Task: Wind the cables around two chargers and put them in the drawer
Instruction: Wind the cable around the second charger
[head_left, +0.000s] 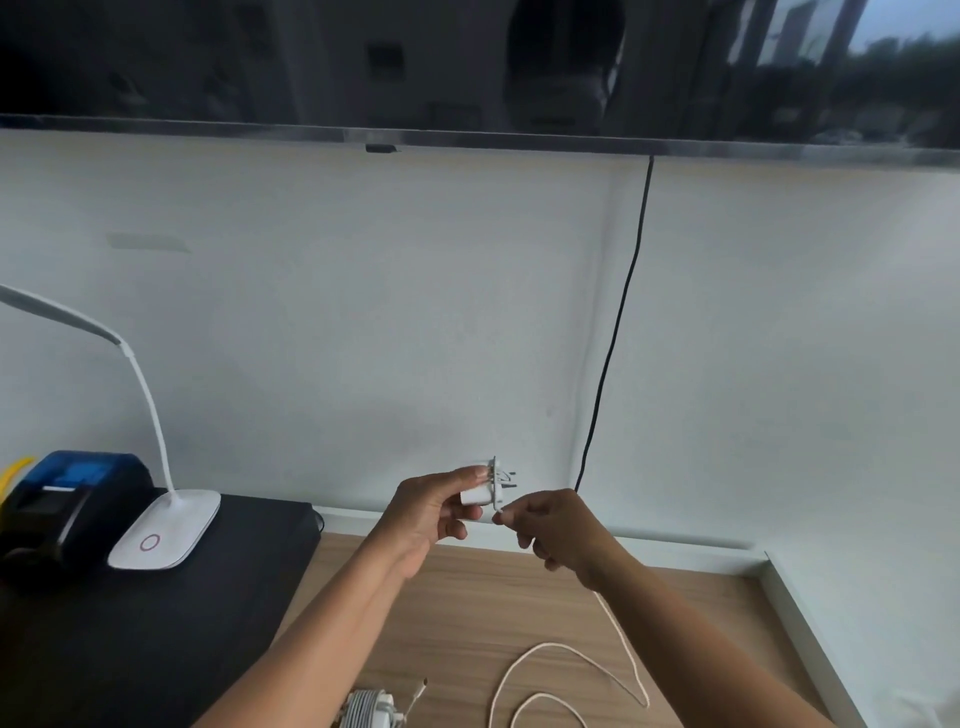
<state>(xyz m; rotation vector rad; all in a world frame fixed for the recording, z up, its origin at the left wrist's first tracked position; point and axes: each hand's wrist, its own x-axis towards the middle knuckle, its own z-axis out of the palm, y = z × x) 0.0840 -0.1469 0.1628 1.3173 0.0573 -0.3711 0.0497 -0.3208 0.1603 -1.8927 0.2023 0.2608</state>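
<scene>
The left hand (436, 512) grips a small white charger (479, 492) above the table (701, 623), its prongs pointing sideways toward the right hand (556, 535). Just beside the charger, the right hand pinches the white cable (618, 670) close to where it leaves the body, so it is the nearer hand for the next turn. Below and right of the charger, the slack drops under the right wrist into loose loops. A second charger (371, 706), already wound, lies below the held one. No drawer is in view.

Pale wall (337, 312) behind the wooden desk (493, 597); dark glossy screen (415, 57) high above it; white lamp (166, 530) on its left side
</scene>
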